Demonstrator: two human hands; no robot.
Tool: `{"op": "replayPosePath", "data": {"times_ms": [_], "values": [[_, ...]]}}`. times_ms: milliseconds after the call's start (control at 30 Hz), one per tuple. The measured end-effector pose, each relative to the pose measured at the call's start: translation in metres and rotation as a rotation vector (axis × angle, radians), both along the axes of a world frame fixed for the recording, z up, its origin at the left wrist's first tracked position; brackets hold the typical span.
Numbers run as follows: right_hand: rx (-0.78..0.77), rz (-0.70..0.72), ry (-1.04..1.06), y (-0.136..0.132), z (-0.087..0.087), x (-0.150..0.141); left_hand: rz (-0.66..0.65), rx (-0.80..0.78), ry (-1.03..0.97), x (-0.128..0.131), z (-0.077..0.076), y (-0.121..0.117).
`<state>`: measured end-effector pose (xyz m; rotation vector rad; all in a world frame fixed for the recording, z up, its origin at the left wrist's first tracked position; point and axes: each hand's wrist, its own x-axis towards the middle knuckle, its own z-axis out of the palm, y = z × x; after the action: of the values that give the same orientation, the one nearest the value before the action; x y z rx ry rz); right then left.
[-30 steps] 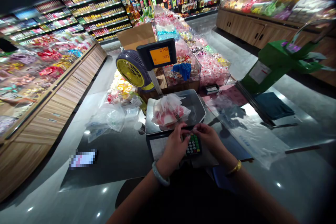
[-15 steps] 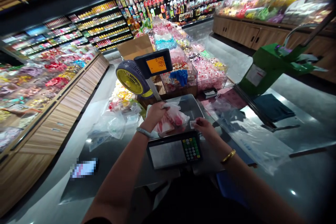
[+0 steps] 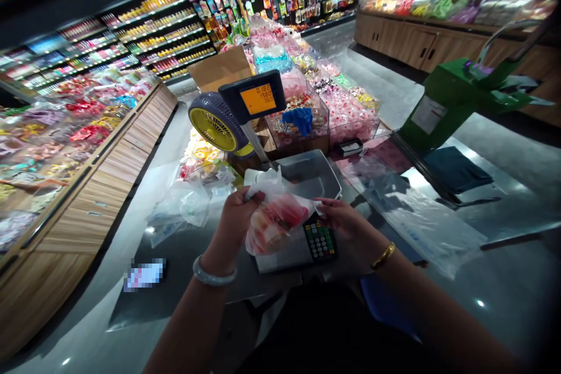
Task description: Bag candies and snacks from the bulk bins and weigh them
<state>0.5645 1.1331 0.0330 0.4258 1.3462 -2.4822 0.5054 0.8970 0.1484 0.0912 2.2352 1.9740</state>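
Observation:
A clear plastic bag with red and pale packets inside hangs above the front of the weighing scale. My left hand is closed on the bag's gathered left side. At the bag's right edge, my right hand pinches whitish material between thumb and fingers. Whether a small slip is also in that pinch, I cannot tell. Behind the bag the steel weighing pan shows bare metal. The bag covers part of the scale's keypad. An orange display stands on a pole behind the pan.
A yellow and grey fan stands behind the scale at left. Loose plastic bags lie left, and more plastic sheets right. A phone rests on the counter's left. Clear candy bins and a green box stand beyond.
The bag has come up off the weighing pan and toward me in my left hand. My right hand, earlier apart with a small white slip, now meets the bag's edge. The display's digits differ.

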Motion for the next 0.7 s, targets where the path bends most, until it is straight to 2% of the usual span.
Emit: {"op": "replayPosePath", "data": {"times_ms": [100,200,267,333,400,467,533,567,633,700], "values": [[-0.009,0.015,-0.036,-0.007,-0.002,0.008,0.034,0.057,-0.041,0.021,0.005,-0.001],[0.020,0.040,-0.053,-0.009,-0.009,0.017,0.046,0.044,-0.020,0.035,0.006,-0.003],[0.144,0.055,-0.037,-0.007,-0.011,0.022,0.040,0.008,-0.013,0.042,0.007,-0.005],[0.410,-0.030,0.029,-0.004,-0.006,0.026,0.019,-0.033,-0.024,0.048,0.009,-0.008],[0.685,-0.144,0.213,-0.005,0.012,0.027,-0.016,-0.064,-0.031,0.056,0.012,-0.009],[0.805,-0.114,0.495,-0.016,0.038,0.028,-0.038,-0.078,-0.020,0.064,0.016,-0.010],[0.771,0.047,0.724,-0.036,0.064,0.028,-0.023,-0.074,-0.004,0.073,0.017,-0.009],[0.744,0.101,0.774,-0.049,0.076,0.028,-0.006,-0.063,-0.006,0.077,0.016,-0.009],[0.719,0.159,0.776,-0.075,0.091,0.029,0.045,-0.038,-0.014,0.087,0.013,-0.011],[0.741,0.168,0.725,-0.096,0.097,0.032,0.094,-0.025,-0.019,0.097,0.008,-0.015]]}}
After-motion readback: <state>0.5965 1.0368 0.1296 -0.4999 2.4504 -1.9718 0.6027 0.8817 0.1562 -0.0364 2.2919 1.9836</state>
